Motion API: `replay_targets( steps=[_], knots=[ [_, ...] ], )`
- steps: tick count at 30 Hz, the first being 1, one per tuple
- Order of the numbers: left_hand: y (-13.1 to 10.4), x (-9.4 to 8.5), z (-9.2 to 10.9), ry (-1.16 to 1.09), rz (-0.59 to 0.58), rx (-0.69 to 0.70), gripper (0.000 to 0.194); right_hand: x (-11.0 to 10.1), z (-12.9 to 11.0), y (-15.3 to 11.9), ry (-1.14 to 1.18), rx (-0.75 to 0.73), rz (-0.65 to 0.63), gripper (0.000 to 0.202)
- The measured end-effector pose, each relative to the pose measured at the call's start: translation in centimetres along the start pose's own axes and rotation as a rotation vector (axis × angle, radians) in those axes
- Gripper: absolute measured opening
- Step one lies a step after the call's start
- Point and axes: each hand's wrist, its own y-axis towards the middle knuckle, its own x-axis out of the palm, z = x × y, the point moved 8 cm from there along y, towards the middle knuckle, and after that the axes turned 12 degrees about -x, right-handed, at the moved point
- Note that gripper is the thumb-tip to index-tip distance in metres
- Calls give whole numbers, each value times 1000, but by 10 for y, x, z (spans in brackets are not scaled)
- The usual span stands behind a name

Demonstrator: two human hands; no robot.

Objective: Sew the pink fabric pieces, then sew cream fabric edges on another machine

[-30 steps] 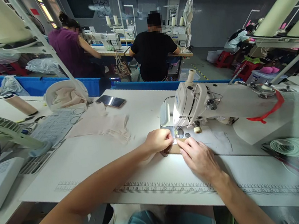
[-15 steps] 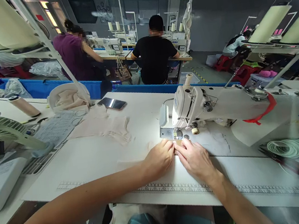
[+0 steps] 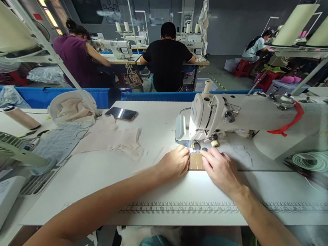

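A white sewing machine [image 3: 208,115] stands right of centre, its lamp lighting the needle area. Just in front of the presser foot, a small tan piece [image 3: 196,162] lies on the machine bed. My left hand [image 3: 175,162] is at its left edge, fingers bent and pressed together. On the other side, my right hand [image 3: 220,168] has its fingers closed by the foot's right side. Whatever either set of fingertips pinches is too small to make out.
Pale fabric pieces [image 3: 114,139], a phone [image 3: 121,113] and a fabric-filled bin [image 3: 71,107] lie left. A green fan [image 3: 10,147] stands far left. Coiled green cord [image 3: 319,161] and scissors [image 3: 310,178] lie right. Several people sit beyond the table.
My hands have moved apart, the right one shifting right, so more of the tan piece shows between them. The camera view has shifted slightly.
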Motion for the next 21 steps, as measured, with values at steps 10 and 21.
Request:
replay_targets(
  steps=[10, 21],
  knots=[
    [7, 7, -3, 8, -38, 33, 31, 1, 3, -5, 47, 44, -7, 31],
    [6, 4, 0, -26, 4, 41, 29, 20, 49, 4, 419, 413, -42, 45]
  ],
)
